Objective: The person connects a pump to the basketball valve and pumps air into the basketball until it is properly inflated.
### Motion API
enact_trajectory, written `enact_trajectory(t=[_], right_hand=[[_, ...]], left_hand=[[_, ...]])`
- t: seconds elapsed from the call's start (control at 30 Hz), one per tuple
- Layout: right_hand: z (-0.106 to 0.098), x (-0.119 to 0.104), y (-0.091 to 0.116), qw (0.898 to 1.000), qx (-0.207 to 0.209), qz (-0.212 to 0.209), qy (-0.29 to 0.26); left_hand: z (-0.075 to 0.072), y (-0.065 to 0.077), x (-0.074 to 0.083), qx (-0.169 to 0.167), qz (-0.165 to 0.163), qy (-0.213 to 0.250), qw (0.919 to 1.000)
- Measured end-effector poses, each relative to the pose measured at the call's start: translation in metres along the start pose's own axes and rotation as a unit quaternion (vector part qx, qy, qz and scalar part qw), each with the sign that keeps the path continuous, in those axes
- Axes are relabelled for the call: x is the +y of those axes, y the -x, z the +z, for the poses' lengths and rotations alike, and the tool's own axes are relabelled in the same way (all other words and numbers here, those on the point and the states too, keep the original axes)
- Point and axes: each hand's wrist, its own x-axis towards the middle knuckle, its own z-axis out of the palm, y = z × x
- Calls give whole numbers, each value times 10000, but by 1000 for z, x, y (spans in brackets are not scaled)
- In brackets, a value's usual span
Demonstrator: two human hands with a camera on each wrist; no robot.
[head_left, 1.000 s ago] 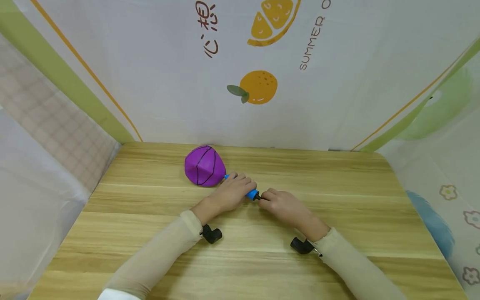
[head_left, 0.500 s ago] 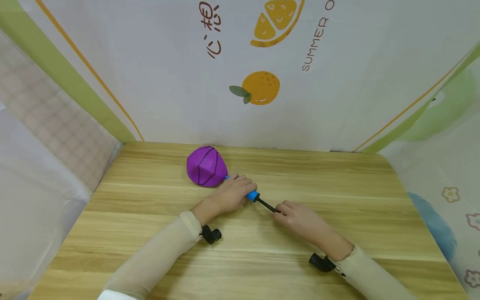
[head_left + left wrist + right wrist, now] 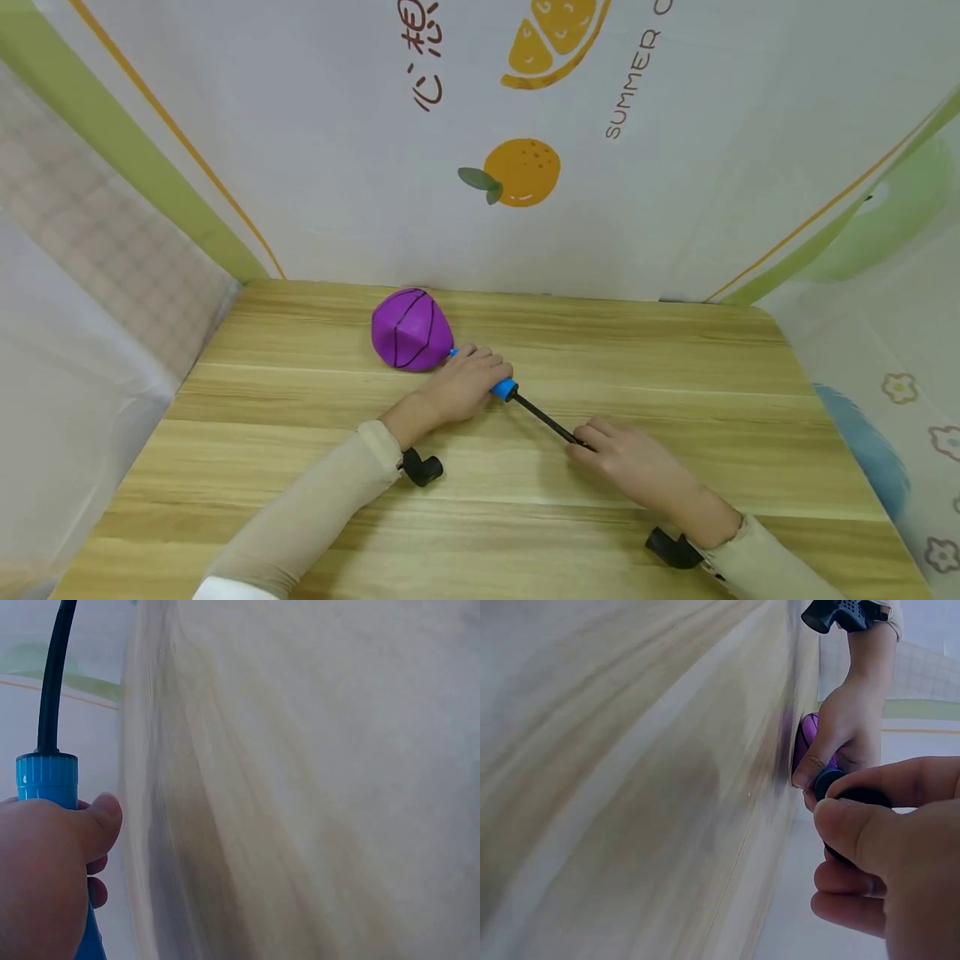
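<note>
A purple ball [image 3: 412, 329] with black seam lines, dented and not fully round, lies near the back of the table. Against its right side points the tip of a hand pump with a blue barrel [image 3: 504, 388]. My left hand [image 3: 461, 385] grips that barrel, its thumb lying along it in the left wrist view. A long stretch of the pump's black rod [image 3: 546, 417] shows out of the barrel. At the rod's outer end my right hand [image 3: 637, 467] holds the black handle [image 3: 866, 796], fingers and thumb curled round it. The needle is too small to make out.
The wood-grain table [image 3: 300, 483] reaches back to a white printed curtain [image 3: 360, 192]. More cloth hangs at the left and right sides. Black wrist cameras [image 3: 422, 468] jut from under both sleeves, close above the tabletop.
My right hand has drawn back to the lower right with the handle, and much more of the rod shows. The left hand, barrel and ball stay about where they were.
</note>
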Motion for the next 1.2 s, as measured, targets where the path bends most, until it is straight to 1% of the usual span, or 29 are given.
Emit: enact_trajectory(t=[0.17, 0.27, 0.43, 0.63, 0.77, 0.87, 0.97, 1.07, 1.2], right_hand=[[6, 8, -12, 9998, -165, 22, -52], [13, 13, -21, 9998, -172, 35, -119], [25, 18, -39, 9996, -237, 2, -149], [36, 22, -61, 9985, -451, 50, -290], [41, 23, -70, 9985, -397, 70, -364], [42, 22, -72, 9990, -272, 63, -347], [41, 20, -69, 9994, -119, 2, -327], [40, 17, -62, 9995, 37, -29, -325], [36, 12, -47, 9991, 260, 56, -342]], left_hand=[[-2, -1, 2, -1, -62, -89, 9999], [-3, -2, 3, -20, -91, -157, 9998], [-3, -2, 4, -41, -110, -240, 9996], [0, 0, 4, -9, -108, -262, 9996], [1, 2, 2, 18, -101, -261, 9996], [0, 3, 1, 46, -123, -273, 9995], [-1, 4, 0, 35, -65, -142, 9999], [-3, 4, 0, 63, 69, 46, 9999], [-4, 4, 0, 132, 130, 80, 9998]])
